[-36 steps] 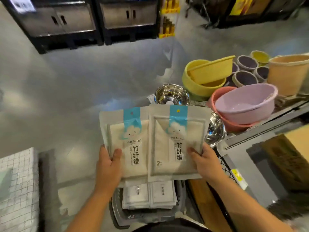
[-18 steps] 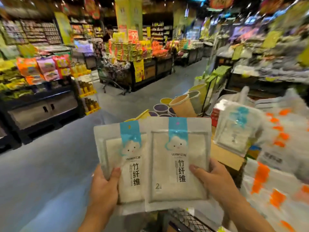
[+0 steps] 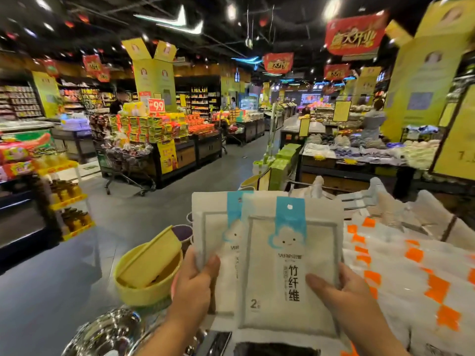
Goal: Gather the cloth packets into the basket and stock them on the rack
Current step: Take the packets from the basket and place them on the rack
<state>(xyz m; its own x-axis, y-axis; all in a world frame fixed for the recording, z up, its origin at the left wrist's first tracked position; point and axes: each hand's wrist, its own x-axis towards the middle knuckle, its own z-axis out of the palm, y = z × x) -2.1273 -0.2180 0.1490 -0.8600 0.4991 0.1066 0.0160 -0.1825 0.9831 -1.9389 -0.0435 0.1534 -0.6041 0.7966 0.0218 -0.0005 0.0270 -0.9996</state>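
Two white cloth packets with blue cloud labels are held up in front of me. My left hand grips the left packet by its lower left edge, thumb on the front. My right hand grips the right packet at its lower right side; this packet overlaps the left one. To the right lies the rack's stock of white packets with orange labels. The basket is only a dark edge at the bottom.
A yellow plastic basin with a tray in it sits at lower left, and a shiny steel bowl below it. The grey aisle floor runs ahead. Store displays, a shopping cart and people stand far off.
The view tilted up from the floor and basket to the store aisle. Both hands raised the packets and shifted them right; the right packet now overlaps the left more.
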